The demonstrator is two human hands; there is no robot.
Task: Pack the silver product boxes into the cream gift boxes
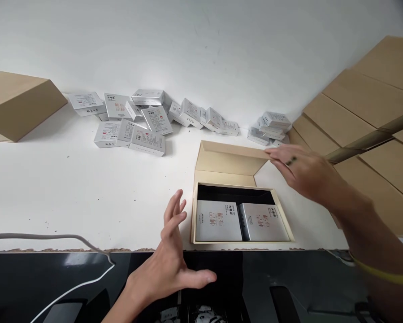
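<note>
A tan gift box [194, 215] stands near the table's front edge with its hinged lid [226, 159] raised at the back. Inside it, two silver-white cartons, a left one [218, 229] and a right one [266, 226], lie side by side, with a dark strip of the interior visible behind them. My right hand [300, 172] pinches the lid's upper right corner between thumb and fingers. Left of the box, my left hand [174, 251] is held with thumb and fingers spread, gripping nothing.
Several silver cartons [147, 139] lie loosely piled along the wall, with a smaller stack [271, 123] further right. A closed tan box [19, 103] sits at far left. Stacked tan boxes [366, 98] rise at right. A cable [70, 236] crosses the table's front left edge.
</note>
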